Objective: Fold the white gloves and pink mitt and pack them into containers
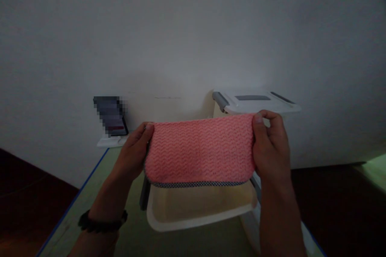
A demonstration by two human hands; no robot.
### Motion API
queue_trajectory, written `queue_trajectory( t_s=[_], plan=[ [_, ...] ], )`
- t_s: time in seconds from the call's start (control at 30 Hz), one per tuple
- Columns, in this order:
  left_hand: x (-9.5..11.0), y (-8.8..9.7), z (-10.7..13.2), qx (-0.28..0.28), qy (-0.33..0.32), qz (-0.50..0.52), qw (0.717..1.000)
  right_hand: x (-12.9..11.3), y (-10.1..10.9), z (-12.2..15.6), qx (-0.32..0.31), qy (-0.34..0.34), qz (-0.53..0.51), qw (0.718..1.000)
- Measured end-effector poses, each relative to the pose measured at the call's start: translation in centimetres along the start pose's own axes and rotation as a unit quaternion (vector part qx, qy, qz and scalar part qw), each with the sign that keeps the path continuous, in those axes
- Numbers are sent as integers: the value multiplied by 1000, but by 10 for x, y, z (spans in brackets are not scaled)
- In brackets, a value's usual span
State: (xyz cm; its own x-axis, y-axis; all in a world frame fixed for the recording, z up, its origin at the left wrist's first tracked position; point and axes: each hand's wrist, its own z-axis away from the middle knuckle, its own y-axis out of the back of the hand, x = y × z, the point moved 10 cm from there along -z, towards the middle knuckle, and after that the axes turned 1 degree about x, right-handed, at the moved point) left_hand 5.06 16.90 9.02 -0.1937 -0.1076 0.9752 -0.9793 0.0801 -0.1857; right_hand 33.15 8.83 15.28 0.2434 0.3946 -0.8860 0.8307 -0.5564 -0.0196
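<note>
I hold a pink knitted cloth (200, 148) with a dark checked bottom hem up in front of me, stretched flat between both hands. My left hand (134, 150) pinches its upper left corner. My right hand (269, 144) pinches its upper right corner, thumb on the front. The cloth hangs over a white plastic tub (199, 213) that stands on the table below.
A white lid with grey handles (256, 102) leans at the back right against the pale wall. A phone on a white stand (112, 120) is at the back left. The greenish table (90, 209) has a blue edge strip; dark floor lies on both sides.
</note>
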Motion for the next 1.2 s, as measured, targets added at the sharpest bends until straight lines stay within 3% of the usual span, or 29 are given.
queue_trajectory(
  t_s=[0.1, 0.3, 0.43, 0.67, 0.8, 0.9, 1.0, 1.1, 1.2],
  plan=[
    [-1, 0, 0, 13, 21, -2, 1000, 8, -6, 0, -17, -25, -15, 999],
    [-8, -9, 3, -104, 60, 1, 993, 14, 1, -3, -11, -60, -22, 998],
    [-3, 0, 3, -100, 46, -46, 993, 13, 7, -6, -23, -73, -1, 997],
    [2, 7, 3, -120, 31, -105, 987, 9, 14, -8, -27, -41, 76, 996],
    [0, 7, 3, -138, 28, -88, 986, -4, 13, -7, -2, 25, 82, 996],
    [1, 8, 0, -108, 21, 5, 994, -9, 1, -3, -16, 47, 91, 995],
    [-6, 13, -4, -37, 52, 102, 993, 0, -16, 2, -67, 4, 73, 995],
    [-16, 16, -4, 18, 94, 106, 990, 7, -27, 6, -108, -26, 48, 993],
    [-16, 16, -5, 21, 94, 86, 992, 10, -27, 6, -111, -39, 12, 993]
  ],
)
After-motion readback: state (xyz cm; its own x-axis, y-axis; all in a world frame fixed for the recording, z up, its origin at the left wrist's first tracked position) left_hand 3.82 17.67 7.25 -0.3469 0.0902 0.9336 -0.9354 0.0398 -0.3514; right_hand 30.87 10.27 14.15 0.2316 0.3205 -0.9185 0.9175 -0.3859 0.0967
